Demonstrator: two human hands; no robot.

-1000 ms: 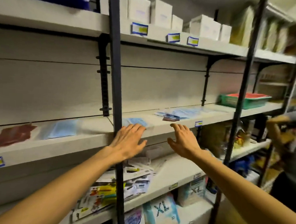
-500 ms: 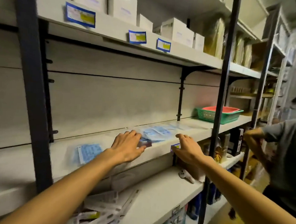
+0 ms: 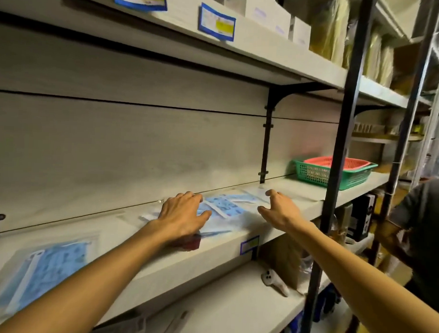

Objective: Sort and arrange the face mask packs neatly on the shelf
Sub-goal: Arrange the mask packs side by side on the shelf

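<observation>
Two hands, left hand (image 3: pixel 182 216) and right hand (image 3: pixel 279 210), fingers spread, flank flat mask packs (image 3: pixel 224 207) lying lengthwise along the shelf (image 3: pixel 157 260).

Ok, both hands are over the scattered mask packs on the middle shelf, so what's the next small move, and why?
Probably bring the right hand down onto the blue mask packs and sweep them toward the left hand, which rests flat on the pile's near end. The packs lie fanned and overlapping along the shelf, with the right hand open just above them.
</observation>
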